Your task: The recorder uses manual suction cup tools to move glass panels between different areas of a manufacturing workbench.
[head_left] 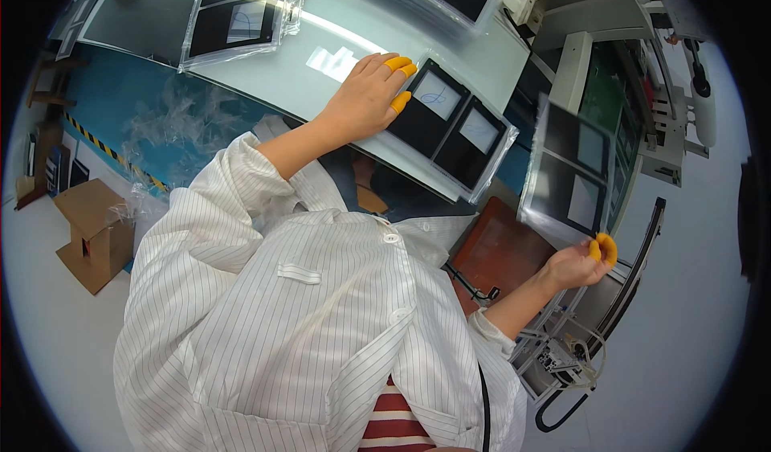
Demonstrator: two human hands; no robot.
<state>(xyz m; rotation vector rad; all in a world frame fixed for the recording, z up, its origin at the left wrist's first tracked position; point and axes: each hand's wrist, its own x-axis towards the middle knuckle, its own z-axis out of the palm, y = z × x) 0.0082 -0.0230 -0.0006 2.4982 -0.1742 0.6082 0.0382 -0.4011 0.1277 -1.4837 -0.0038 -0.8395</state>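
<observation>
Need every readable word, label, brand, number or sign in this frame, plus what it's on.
None legible.
Panel by the left hand: blue looping line on a white window, no readable lettering.
Blurred panel at the right hand: too smeared to read.
Far panels: too small.
Floor tape: yellow-black stripes, no text visible.
</observation>
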